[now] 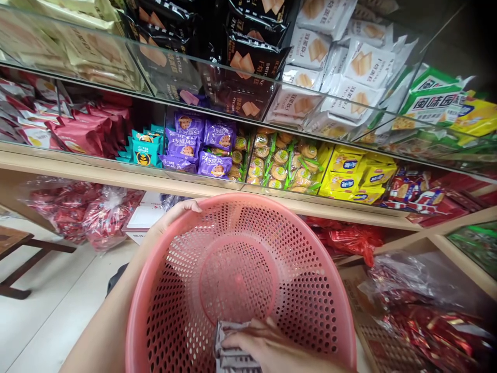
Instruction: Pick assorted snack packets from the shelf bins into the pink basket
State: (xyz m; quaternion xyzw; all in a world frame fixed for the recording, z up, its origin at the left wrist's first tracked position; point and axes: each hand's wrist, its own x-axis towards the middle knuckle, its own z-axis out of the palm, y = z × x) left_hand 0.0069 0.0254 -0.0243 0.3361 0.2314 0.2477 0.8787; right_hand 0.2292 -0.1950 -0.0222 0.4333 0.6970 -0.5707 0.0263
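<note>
Right hand (258, 339) grips stacked, grey, flat wrapped packets (229, 355) over a round, pink, perforated plastic basket (238, 280); left hand (179, 211) clasps its rim. Packet handling seems in hand, calling for steady basket support.

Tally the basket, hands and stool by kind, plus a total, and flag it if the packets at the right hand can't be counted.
Pink basket: 1
Hands: 2 (left hand, right hand)
Wooden stool, cut off by the frame: 1
Total: 4
Gray packets: several, partly covered by the right hand; no sure count, left out.
</note>
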